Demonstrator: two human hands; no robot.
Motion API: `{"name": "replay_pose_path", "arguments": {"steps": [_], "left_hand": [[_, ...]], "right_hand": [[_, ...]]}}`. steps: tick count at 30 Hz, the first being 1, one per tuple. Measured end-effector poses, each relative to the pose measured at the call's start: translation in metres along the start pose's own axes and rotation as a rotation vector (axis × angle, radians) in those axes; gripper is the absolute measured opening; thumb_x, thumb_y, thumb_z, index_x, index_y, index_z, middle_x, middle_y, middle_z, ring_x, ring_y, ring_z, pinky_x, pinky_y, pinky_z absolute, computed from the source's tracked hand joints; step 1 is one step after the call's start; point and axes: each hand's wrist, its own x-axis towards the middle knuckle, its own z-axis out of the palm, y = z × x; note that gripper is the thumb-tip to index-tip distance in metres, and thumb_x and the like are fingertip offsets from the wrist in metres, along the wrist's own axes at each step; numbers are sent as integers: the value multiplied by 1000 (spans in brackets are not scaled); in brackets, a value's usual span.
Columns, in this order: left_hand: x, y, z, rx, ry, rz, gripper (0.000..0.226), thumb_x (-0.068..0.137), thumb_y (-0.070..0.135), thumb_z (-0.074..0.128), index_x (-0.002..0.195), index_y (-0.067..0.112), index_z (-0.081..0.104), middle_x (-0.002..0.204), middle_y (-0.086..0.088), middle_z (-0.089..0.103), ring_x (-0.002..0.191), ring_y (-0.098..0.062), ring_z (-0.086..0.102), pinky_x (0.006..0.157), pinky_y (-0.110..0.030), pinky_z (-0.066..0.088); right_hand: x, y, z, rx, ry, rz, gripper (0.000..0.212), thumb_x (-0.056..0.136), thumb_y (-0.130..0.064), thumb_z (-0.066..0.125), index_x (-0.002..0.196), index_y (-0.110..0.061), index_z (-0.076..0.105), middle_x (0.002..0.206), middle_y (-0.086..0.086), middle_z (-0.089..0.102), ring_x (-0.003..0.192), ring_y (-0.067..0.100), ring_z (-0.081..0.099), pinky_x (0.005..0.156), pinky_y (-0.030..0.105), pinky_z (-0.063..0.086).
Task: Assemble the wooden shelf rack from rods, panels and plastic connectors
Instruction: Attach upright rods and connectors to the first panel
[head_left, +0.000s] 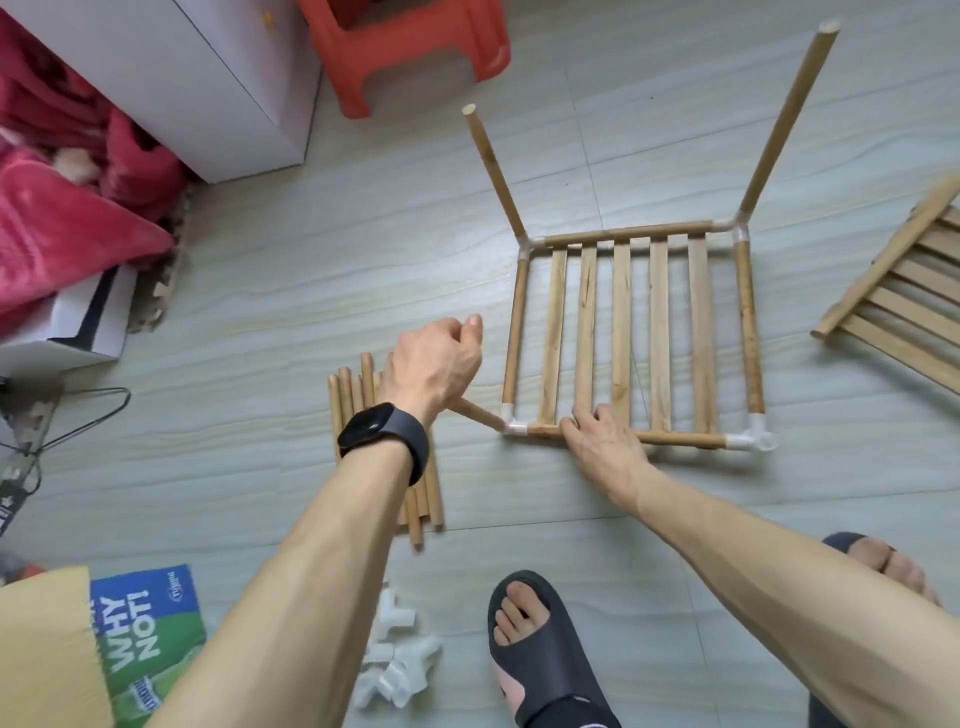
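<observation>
A slatted wooden panel (623, 332) lies on the floor, framed by rods joined with white plastic connectors. Two upright rods (496, 176) rise from its far corners. My left hand (436, 364) is closed around a rod (480, 414) that sits in the near-left connector (514, 423) and leans toward me. My right hand (602, 441) presses down on the panel's near front rod (675, 439), fingers over it. The near-right connector (756, 441) holds no upright rod.
A bundle of loose rods (358, 400) lies under my left forearm. Spare white connectors (397, 660) are piled by my sandalled foot (540, 649). A second slatted panel (904, 296) lies at the right. A red stool (410, 47) and a white cabinet (208, 88) stand behind.
</observation>
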Motion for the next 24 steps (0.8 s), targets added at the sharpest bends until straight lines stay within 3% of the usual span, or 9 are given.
{"name": "replay_pose_path", "arguments": {"steps": [2, 4, 6, 8, 15, 21, 24], "left_hand": [[-9, -14, -3, -104, -11, -2, 51, 104, 54, 31, 101, 24, 71, 94, -1, 73, 89, -22, 65, 76, -36, 52], [-15, -11, 1, -80, -12, 47, 50, 104, 54, 31, 102, 24, 71, 90, -1, 73, 86, -20, 65, 70, -31, 49], [-15, -5, 3, -8, -8, 60, 50, 103, 55, 30, 103, 23, 68, 90, -2, 70, 86, -26, 61, 67, -36, 42], [-10, 1, 0, 22, 7, 44, 49, 103, 56, 29, 100, 23, 65, 90, -5, 67, 87, -30, 58, 71, -36, 38], [-10, 11, 2, -37, -13, 30, 51, 102, 51, 27, 107, 22, 67, 103, -9, 67, 98, -34, 59, 90, -43, 49], [-17, 7, 1, -49, 11, 16, 51, 102, 50, 27, 103, 19, 67, 93, -7, 66, 88, -30, 60, 72, -39, 44], [-13, 2, -3, -188, -48, -4, 52, 103, 50, 29, 110, 17, 68, 102, -5, 69, 99, -27, 61, 87, -42, 49]], "right_hand": [[1, -3, 0, -16, -7, 3, 37, 101, 2, 33, 135, -9, 42, 137, 12, 39, 117, 33, 43, 80, 38, 37], [1, -3, 0, -24, -1, 10, 35, 101, 1, 33, 134, -8, 43, 136, 11, 40, 117, 33, 44, 79, 38, 37], [2, -2, -2, -19, -15, 2, 33, 102, -1, 33, 132, -9, 45, 134, 11, 42, 116, 33, 44, 77, 38, 35], [3, -1, 0, -27, -13, -3, 32, 101, -1, 34, 130, -10, 46, 132, 10, 43, 116, 33, 44, 75, 37, 34], [3, 0, -1, -3, -45, 16, 32, 100, 0, 35, 128, -10, 46, 129, 10, 42, 114, 34, 43, 73, 38, 35], [1, -4, -10, -74, -117, 29, 33, 103, -4, 31, 132, -12, 45, 133, 9, 42, 116, 32, 46, 77, 40, 39], [-1, -6, -12, -236, -115, 45, 42, 104, -11, 31, 145, -18, 37, 141, 6, 43, 121, 30, 47, 85, 41, 40]]}}
